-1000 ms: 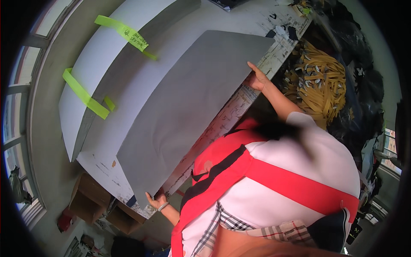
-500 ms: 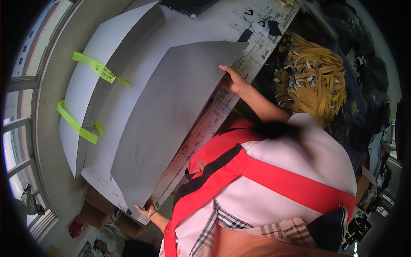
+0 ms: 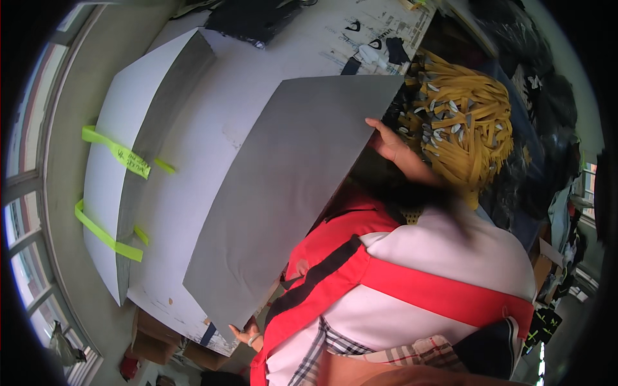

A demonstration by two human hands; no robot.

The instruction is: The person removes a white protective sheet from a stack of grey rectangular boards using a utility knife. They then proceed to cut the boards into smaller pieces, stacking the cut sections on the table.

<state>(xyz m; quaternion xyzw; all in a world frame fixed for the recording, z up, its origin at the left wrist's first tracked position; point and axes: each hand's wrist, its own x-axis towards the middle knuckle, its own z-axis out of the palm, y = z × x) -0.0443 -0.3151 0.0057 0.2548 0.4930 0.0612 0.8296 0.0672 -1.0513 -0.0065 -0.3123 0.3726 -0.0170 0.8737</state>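
Note:
A large grey sheet (image 3: 277, 186) with angled ends spans the space between my two hands, its face slightly wavy. My left hand (image 3: 248, 333) grips the sheet's near lower corner, wearing a pale band at the wrist. Toward the far end of the same long edge, my right hand (image 3: 388, 143) pinches the sheet with the thumb on top and the other fingers partly hidden underneath. The sheet's near edge reaches past the table edge to the red apron (image 3: 335, 248) on my body.
A stack of white-topped sheets (image 3: 138, 122), tied with yellow-green bands (image 3: 116, 151), lies left on the white table (image 3: 193, 135). Dark plastic-wrapped material (image 3: 251, 22) sits at the back. Right of the table is a heap of mustard-coloured straps (image 3: 467, 122); cardboard boxes (image 3: 154, 341) stand below left.
Both hands have drawn the grey sheet rightward toward my body, off the table's near edge. The view has shifted a little, so the banded stack appears lower and farther left.

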